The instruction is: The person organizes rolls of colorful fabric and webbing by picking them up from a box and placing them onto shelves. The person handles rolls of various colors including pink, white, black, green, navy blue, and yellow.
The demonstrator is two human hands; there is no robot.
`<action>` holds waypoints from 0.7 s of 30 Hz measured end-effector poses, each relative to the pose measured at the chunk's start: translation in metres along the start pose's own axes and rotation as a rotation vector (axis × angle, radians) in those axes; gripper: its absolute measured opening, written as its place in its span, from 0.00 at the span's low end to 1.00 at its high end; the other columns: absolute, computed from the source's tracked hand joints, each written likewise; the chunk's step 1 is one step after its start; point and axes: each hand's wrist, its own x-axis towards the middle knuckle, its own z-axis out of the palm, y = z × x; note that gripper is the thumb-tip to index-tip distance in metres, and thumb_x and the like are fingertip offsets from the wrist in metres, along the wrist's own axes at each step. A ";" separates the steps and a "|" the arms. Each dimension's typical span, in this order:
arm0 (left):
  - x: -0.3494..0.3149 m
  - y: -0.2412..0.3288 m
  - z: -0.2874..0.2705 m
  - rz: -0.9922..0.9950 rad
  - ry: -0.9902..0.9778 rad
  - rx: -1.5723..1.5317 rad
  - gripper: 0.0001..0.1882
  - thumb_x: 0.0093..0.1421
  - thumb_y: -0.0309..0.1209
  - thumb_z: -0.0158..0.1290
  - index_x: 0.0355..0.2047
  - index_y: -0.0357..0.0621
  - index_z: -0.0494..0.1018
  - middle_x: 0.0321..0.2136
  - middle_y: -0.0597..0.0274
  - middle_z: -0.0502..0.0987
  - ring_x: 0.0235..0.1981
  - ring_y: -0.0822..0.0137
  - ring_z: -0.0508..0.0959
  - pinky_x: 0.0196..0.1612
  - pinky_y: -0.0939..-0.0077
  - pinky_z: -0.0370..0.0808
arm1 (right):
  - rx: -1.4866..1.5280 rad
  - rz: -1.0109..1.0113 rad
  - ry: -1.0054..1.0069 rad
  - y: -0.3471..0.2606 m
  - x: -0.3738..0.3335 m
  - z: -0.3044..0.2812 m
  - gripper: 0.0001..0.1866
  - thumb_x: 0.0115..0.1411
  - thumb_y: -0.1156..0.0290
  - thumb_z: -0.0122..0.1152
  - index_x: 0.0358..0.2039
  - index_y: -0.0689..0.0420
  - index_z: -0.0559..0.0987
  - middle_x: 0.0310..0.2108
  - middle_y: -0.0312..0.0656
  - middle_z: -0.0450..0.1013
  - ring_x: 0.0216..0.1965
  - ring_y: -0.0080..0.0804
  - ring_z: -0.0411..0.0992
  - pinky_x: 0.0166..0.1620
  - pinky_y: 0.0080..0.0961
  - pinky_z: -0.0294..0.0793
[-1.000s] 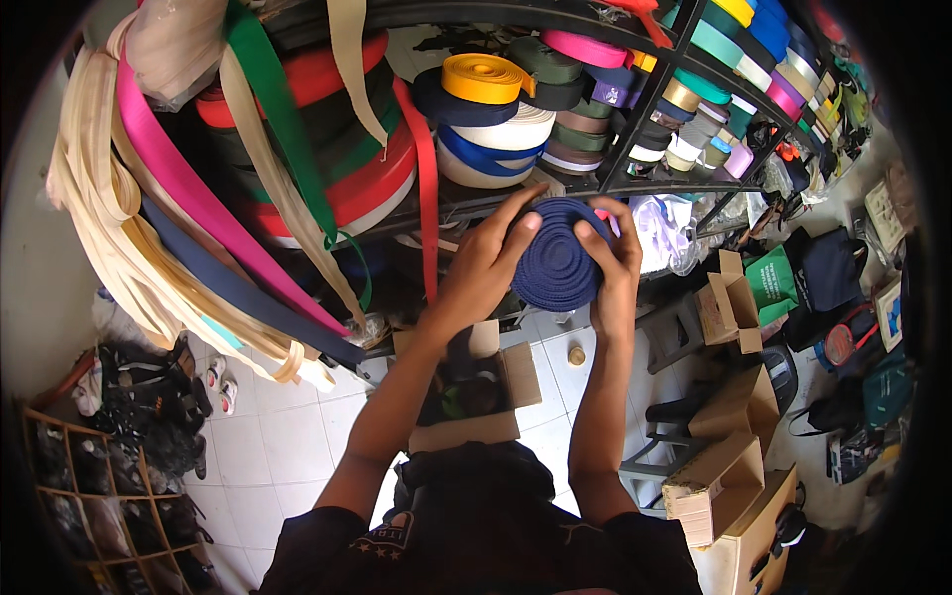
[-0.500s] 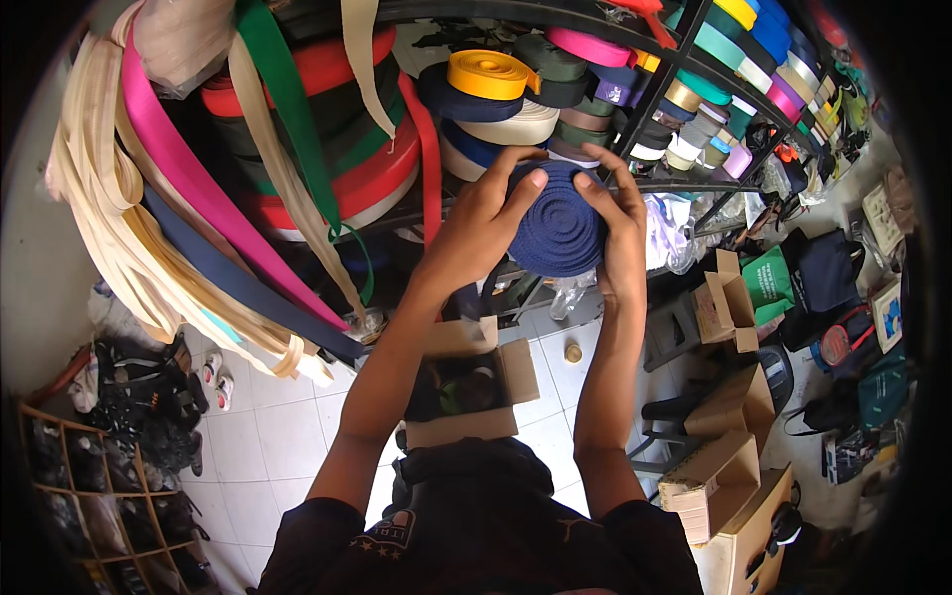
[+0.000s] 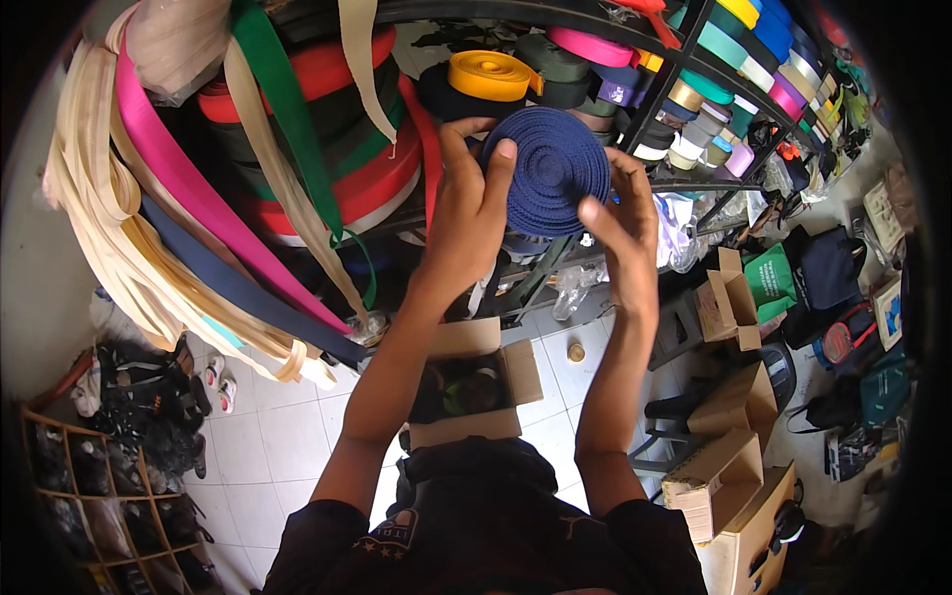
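Note:
A coiled roll of navy-blue webbing [image 3: 551, 175] is held up in front of the shelf, its spiral face turned toward me. My left hand [image 3: 470, 203] grips its left side, thumb along the edge and fingers behind. On the right side my right hand [image 3: 629, 223] curls around the rim, its thumb at the lower right edge of the coil. Just beyond the roll, a yellow webbing roll [image 3: 490, 75] lies on a dark one. A pink roll [image 3: 589, 48] sits on green ones farther right.
Large red and black rolls [image 3: 327, 149] and hanging cream straps [image 3: 89, 198] fill the left. A black shelf post [image 3: 658, 99] stands right of my hands. Below are an open carton [image 3: 464, 428] and the tiled floor [image 3: 288, 436]; more cartons [image 3: 722, 476] stand at right.
The webbing roll has moved up and slightly left, with its face tipped differently. My right thumb has shifted from the top of the coil to its lower right edge.

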 end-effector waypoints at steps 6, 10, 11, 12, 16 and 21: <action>0.016 0.000 -0.017 0.018 -0.219 -0.037 0.19 0.71 0.42 0.45 0.52 0.40 0.62 0.40 0.56 0.72 0.41 0.73 0.73 0.41 0.80 0.73 | -0.021 -0.122 -0.243 -0.001 0.007 -0.011 0.57 0.36 0.76 0.82 0.66 0.62 0.58 0.62 0.49 0.63 0.60 0.39 0.67 0.55 0.35 0.76; 0.016 0.011 -0.021 -0.038 -0.335 0.016 0.15 0.71 0.39 0.45 0.51 0.43 0.65 0.37 0.58 0.74 0.40 0.75 0.74 0.38 0.81 0.73 | 0.070 -0.153 -0.394 0.001 0.015 -0.019 0.52 0.38 0.78 0.81 0.64 0.65 0.62 0.62 0.49 0.64 0.60 0.33 0.67 0.55 0.29 0.74; 0.016 0.010 -0.019 -0.067 -0.384 -0.033 0.14 0.71 0.38 0.45 0.50 0.43 0.67 0.37 0.59 0.75 0.40 0.74 0.74 0.41 0.79 0.74 | 0.069 -0.153 -0.391 0.001 0.016 -0.019 0.52 0.38 0.78 0.81 0.64 0.65 0.62 0.62 0.49 0.64 0.60 0.33 0.67 0.55 0.29 0.74; 0.017 0.008 -0.017 -0.067 -0.387 -0.034 0.14 0.71 0.38 0.45 0.50 0.43 0.67 0.37 0.59 0.75 0.40 0.74 0.74 0.41 0.79 0.74 | -0.018 -0.141 -0.323 0.000 0.017 -0.018 0.48 0.39 0.79 0.80 0.62 0.66 0.65 0.59 0.49 0.67 0.58 0.32 0.68 0.55 0.27 0.73; 0.014 -0.006 -0.008 0.190 -0.162 0.174 0.15 0.70 0.37 0.46 0.51 0.41 0.71 0.39 0.60 0.77 0.42 0.72 0.75 0.47 0.74 0.72 | 0.059 0.017 0.068 0.005 0.013 0.006 0.37 0.45 0.83 0.75 0.58 0.69 0.71 0.51 0.49 0.74 0.51 0.31 0.73 0.55 0.27 0.72; -0.005 0.002 0.006 0.063 -0.034 0.050 0.22 0.67 0.38 0.52 0.57 0.41 0.67 0.42 0.55 0.77 0.44 0.67 0.76 0.50 0.69 0.72 | 0.165 -0.046 0.354 0.014 0.005 0.039 0.35 0.49 0.81 0.74 0.57 0.69 0.70 0.49 0.49 0.75 0.48 0.32 0.75 0.55 0.29 0.73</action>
